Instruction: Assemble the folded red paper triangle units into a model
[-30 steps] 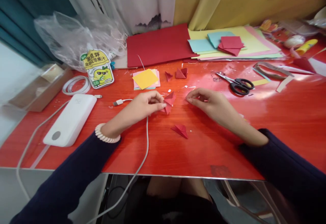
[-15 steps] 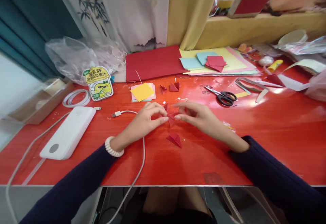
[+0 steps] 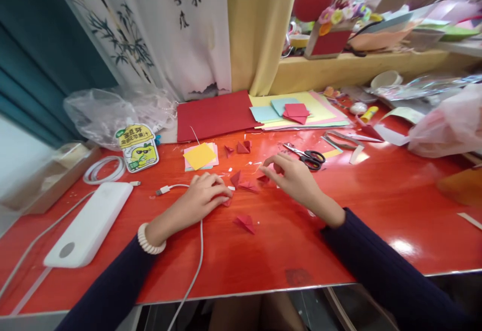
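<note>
My left hand [image 3: 203,196] rests on the red table [image 3: 376,205] with its fingers curled, pressing a bit of red folded paper [image 3: 227,202] under the fingertips. My right hand [image 3: 293,176] is closed in a pinch on a small red paper piece [image 3: 277,169], its fingertips touching another red scrap [image 3: 263,178]. Between the hands lie two red folded triangles [image 3: 243,183]. One more red folded piece [image 3: 245,222] lies nearer to me.
Black-handled scissors [image 3: 311,157] lie just beyond my right hand. A yellow-topped note stack [image 3: 199,156], a dark red card sheet [image 3: 214,115] and coloured papers [image 3: 301,112] lie at the back. A white power bank [image 3: 88,223] with its cable [image 3: 196,265] is on the left, a pink bag [image 3: 448,125] on the right.
My hands came together over the red folded paper, then parted and lowered to the table, leaving the folded triangles between them. The camera tilted up and swung right.
</note>
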Demonstrator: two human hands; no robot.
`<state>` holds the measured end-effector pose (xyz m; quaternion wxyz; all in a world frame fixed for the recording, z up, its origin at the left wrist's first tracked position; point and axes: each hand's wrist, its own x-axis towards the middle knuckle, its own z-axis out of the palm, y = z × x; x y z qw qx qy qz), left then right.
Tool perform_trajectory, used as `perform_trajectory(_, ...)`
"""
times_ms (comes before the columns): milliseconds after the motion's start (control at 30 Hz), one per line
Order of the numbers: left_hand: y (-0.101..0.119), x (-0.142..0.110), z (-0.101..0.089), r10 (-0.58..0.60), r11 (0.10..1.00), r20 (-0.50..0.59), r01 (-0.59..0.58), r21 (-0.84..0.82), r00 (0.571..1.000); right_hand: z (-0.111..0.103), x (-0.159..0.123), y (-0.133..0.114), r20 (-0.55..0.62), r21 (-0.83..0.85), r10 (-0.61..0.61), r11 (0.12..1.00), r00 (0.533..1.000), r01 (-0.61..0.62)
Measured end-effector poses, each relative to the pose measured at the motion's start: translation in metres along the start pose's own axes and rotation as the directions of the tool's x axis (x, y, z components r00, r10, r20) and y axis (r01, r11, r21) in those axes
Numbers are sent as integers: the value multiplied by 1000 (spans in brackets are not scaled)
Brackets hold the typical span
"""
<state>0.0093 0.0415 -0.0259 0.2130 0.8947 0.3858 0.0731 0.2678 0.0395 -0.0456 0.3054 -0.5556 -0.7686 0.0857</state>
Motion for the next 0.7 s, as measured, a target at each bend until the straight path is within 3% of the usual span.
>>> perform_trajectory(100,-5,0,-5,32,999,-104,-35,-34,994,-2,4,20,-66,-20,20,1000,998,-22)
perform_trajectory(200,-19,11,-9,-42,998,-184,34,-45,982,3,15,38,-26,25,-44,999,999,45)
perform_trajectory(400,-50,67,-17,17,976,-111,7,218,994,30,71,50,102,164,-202,969,974,184)
perform_trajectory(467,-55,82,-16,44,974,-86,-23,225,995,38,87,50,117,205,-224,959,968,197)
perform_trajectory(567,-56,90,-10,85,970,-41,-73,230,996,46,99,52,118,261,-224,947,967,187)
perform_trajectory(700,-57,84,0,109,963,-96,-81,255,989,50,99,61,70,320,-146,940,987,116)
